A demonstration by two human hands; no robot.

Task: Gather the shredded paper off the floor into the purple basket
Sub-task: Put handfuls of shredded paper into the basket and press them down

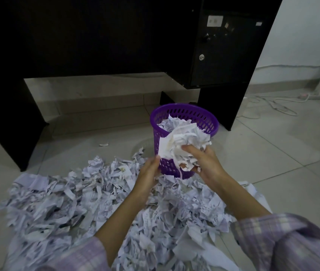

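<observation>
A purple slotted basket [198,116] stands upright on the tiled floor, holding some shredded paper. In front of its near wall my two hands lift a white wad of shredded paper [182,142]. My right hand [204,163] grips the wad from the right and below, thumb curled over it. My left hand [148,173] presses its fingers against the wad's left side; how they lie behind the paper is hidden. A wide pile of shredded paper [81,200] covers the floor under and around my forearms.
A black desk [96,36] with a locked cabinet [223,55] stands just behind the basket. A single paper scrap [104,144] lies apart on the tiles at left. White cables and a power strip [272,104] trail across the floor at right.
</observation>
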